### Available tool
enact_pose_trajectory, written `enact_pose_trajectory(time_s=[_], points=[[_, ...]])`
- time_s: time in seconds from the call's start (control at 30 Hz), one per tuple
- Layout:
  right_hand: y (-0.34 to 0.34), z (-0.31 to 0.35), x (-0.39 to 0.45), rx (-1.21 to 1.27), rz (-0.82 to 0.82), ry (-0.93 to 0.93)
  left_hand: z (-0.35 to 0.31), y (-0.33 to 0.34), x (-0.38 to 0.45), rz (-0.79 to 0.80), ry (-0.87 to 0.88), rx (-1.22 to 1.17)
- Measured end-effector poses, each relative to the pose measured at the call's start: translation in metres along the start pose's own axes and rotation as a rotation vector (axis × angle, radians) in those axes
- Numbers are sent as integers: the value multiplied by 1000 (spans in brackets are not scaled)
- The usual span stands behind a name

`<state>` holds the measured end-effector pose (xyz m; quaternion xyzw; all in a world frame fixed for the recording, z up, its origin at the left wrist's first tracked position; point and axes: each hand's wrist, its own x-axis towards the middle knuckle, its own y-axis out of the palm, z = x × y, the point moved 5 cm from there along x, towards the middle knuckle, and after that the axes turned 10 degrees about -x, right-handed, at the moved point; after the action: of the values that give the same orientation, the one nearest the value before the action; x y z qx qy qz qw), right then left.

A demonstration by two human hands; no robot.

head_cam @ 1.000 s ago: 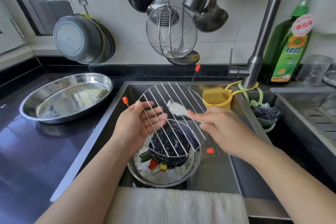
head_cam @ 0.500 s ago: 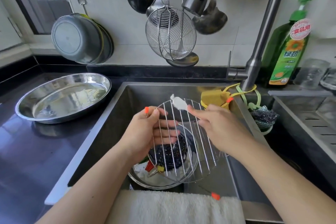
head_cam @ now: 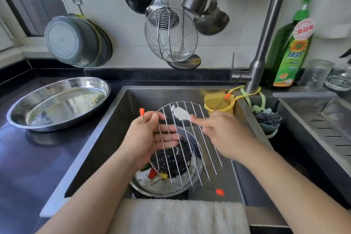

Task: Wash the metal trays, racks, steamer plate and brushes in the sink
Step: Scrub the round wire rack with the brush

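Observation:
A round wire rack (head_cam: 191,146) with orange-tipped legs is held tilted over the sink (head_cam: 117,123). My left hand (head_cam: 146,138) grips its left rim, thumb on top and fingers behind the wires. My right hand (head_cam: 224,135) pinches the handle of a white brush (head_cam: 180,113), whose head lies on the rack's upper wires. Below the rack, a round metal tray (head_cam: 152,188) sits on the sink floor with a dark perforated steamer plate (head_cam: 174,159) and small coloured brushes (head_cam: 157,175) in it.
An oval metal tray (head_cam: 57,102) stands on the dark counter to the left. The faucet (head_cam: 264,43) rises at the right, next to a green detergent bottle (head_cam: 292,47) and a yellow sponge holder (head_cam: 218,102). Ladles and a wire skimmer (head_cam: 171,36) hang overhead. A white towel (head_cam: 178,216) covers the front edge.
The rack has turned in my left hand and come down closer to the front of the sink. The brush head has slid along the upper wires.

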<state>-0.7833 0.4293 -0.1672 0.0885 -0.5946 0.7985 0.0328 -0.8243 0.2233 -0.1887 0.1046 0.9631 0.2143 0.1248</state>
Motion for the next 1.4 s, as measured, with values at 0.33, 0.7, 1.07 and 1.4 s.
enact_pose_trajectory(time_s=[0.33,0.7,1.07,1.4], points=[[-6,21,-14,-88,152,-92,-30,-26,-9,-251,131,-160],[-57,87,-94,-100,260,-261,-32,-36,-140,-384,49,-37],[-54,69,-84,-145,168,-169,-53,-46,-87,-433,310,853],[-41,59,-92,-349,347,-292,-31,-56,-48,-416,320,904]])
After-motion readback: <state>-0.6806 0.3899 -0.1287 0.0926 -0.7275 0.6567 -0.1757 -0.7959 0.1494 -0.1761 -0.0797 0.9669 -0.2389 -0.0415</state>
